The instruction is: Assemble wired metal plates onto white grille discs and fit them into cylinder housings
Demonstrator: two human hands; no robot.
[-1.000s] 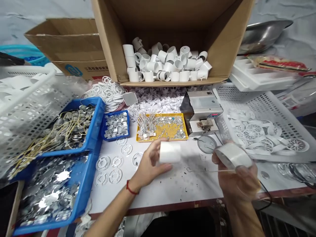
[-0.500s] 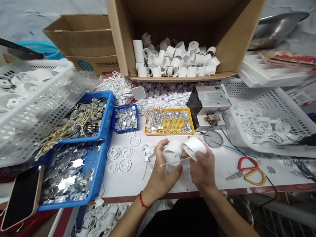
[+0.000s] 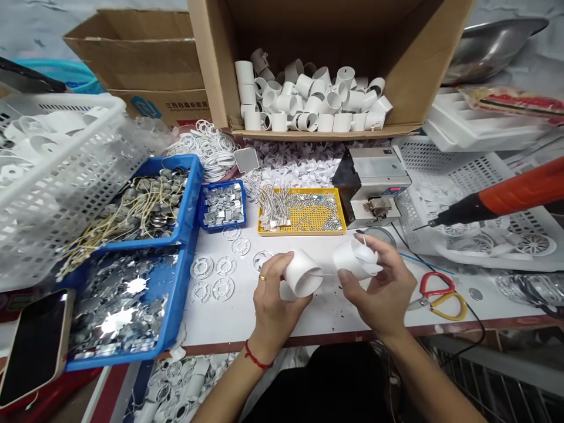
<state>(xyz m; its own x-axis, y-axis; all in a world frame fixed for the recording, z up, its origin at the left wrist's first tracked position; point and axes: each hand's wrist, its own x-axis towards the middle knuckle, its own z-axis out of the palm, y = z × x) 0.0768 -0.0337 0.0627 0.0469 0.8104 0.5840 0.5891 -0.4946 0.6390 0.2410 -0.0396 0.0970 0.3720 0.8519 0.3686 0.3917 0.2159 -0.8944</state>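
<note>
My left hand, with a ring and a red string bracelet, is closed on a white plastic cylinder whose open end tilts down toward me. In my right hand is a white fan housing with fan blades showing at its right end. Fingers and thumb grip it from both sides. A thin white wire spans the gap between the two parts. Just left of my left hand lies a round white part, partly covered by the fingers. Several flat white rings lie farther left.
An orange electric screwdriver points in from the right. Red-and-yellow-handled pliers lie below it. Behind stand a yellow tray, a metal machine and a cardboard box of white cylinders. Blue trays and a phone occupy the left.
My hands have moved apart, the right one to the right. The right-hand part has turned so its blades show. The orange screwdriver has come into view at the right.
</note>
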